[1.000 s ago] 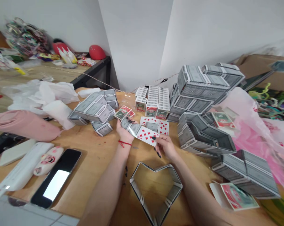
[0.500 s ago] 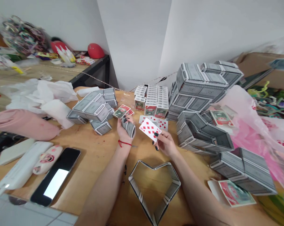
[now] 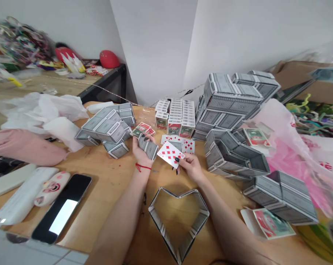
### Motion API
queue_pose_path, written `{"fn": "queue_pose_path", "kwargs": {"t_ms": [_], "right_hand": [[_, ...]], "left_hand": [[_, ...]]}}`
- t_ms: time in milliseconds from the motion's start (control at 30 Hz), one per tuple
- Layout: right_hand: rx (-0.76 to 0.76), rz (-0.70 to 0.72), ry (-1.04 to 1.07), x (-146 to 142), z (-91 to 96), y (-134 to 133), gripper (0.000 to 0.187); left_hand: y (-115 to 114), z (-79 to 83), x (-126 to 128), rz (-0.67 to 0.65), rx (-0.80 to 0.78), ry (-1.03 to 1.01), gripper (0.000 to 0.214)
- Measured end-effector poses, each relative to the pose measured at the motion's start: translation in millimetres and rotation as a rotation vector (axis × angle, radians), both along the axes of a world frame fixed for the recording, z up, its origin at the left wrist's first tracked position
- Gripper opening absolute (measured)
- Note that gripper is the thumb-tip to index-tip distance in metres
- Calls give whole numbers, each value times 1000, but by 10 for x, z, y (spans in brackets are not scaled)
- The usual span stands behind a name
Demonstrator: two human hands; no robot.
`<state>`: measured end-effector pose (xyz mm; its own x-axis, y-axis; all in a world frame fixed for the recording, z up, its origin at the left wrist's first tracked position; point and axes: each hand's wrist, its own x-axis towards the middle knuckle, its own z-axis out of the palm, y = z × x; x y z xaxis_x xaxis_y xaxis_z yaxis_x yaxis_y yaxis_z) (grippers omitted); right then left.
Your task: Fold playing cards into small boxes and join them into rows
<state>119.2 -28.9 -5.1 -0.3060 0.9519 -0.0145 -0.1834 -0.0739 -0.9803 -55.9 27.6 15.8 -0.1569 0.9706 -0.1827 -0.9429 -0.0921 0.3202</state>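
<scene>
My left hand [image 3: 143, 150] is closed around some grey-backed playing cards [image 3: 148, 148], backs up. Between the thumb and fingers of my right hand [image 3: 190, 166] is one playing card [image 3: 169, 154], the eight of diamonds, face up and slightly tilted. Its left edge is close to the cards in my left hand; whether they touch I cannot tell. Several loose cards [image 3: 188, 145], mostly diamonds, lie on the table just behind it. A heart-shaped frame made of cards [image 3: 154, 224] stands between my forearms. Red and green card boxes [image 3: 141, 129] lie beyond my left hand.
Folded-card blocks [image 3: 100, 123] stand at left; more card structures [image 3: 224, 97] are stacked at right. Rows of card boxes [image 3: 174, 116] stand at the back. A phone [image 3: 62, 208], a white power strip [image 3: 25, 195] and a pink roll [image 3: 25, 145] lie at left.
My right hand has brought the eight of diamonds left, nearer the cards in my left hand. The left-hand cards have turned so their backs show more. The camera view has shifted slightly.
</scene>
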Motion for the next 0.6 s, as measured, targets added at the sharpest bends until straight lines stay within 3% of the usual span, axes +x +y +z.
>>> {"fn": "queue_pose_path", "kwargs": {"t_ms": [133, 600], "right_hand": [[22, -91, -57, 25, 15, 9, 29], [9, -117, -148, -40, 81, -10, 30]], "left_hand": [[7, 51, 20, 49, 47, -20, 36], [27, -22, -17, 65, 16, 54, 33]]}}
